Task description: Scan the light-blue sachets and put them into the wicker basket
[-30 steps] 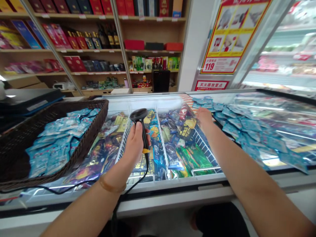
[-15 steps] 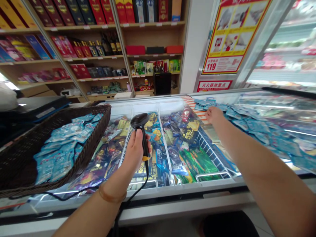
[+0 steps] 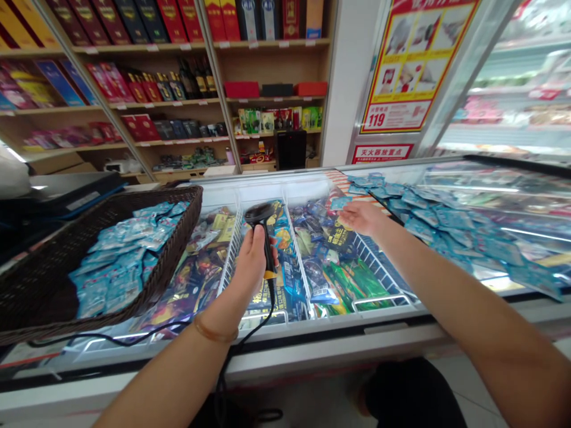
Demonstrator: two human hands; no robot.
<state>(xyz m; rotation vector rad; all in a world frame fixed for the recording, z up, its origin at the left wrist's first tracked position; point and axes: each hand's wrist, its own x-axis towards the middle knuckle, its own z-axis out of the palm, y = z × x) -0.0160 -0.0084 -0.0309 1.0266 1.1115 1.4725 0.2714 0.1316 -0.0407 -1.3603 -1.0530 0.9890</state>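
Observation:
My left hand (image 3: 253,257) is wrapped round the handle of a black barcode scanner (image 3: 266,244) with a yellow-orange trim and a hanging cable. My right hand (image 3: 362,217) is over the freezer, its fingertips closed on a small blue packet (image 3: 339,203) that sticks out beyond them. To the right, a heap of similar blue packets (image 3: 446,223) lies on the freezer's glass top. More blue packets (image 3: 125,255) fill part of a dark brown wicker basket (image 3: 196,208) at the left.
Below my hands, the open freezer holds white wire baskets (image 3: 294,249) with frozen goods in bags (image 3: 357,285). The scanner's cable (image 3: 111,340) runs along the freezer's front edge. Shelves with boxed goods (image 3: 276,95) stand behind, and a fire-safety poster (image 3: 399,71) hangs on the wall.
My right hand has drawn left and nearer from the packet heap, with a blue packet in its fingers. The scanner in my left hand has shifted slightly right.

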